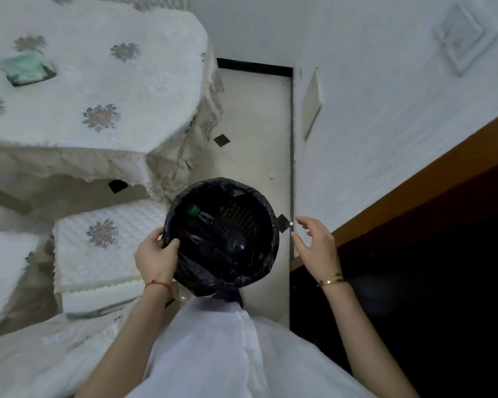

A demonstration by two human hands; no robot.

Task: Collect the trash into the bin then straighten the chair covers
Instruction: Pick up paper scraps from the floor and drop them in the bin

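A round black bin (242,193) lined with a black plastic bag is held in front of my body, its mouth facing me. Inside lies a bottle with a green cap (193,210) among dark trash. My left hand (156,254) grips the bin's left rim. My right hand (314,242) hovers just right of the bin, fingers spread, touching nothing. A chair with a white quilted cover (98,242) bearing a grey flower stands to the left of the bin.
A table under a white flowered cloth (98,81) fills the upper left, with a green-tinted glass dish (26,68) on it. Another covered seat (3,265) is at far left. A white wall and dark wooden doorway (414,225) are at right. Pale floor lies beyond the bin.
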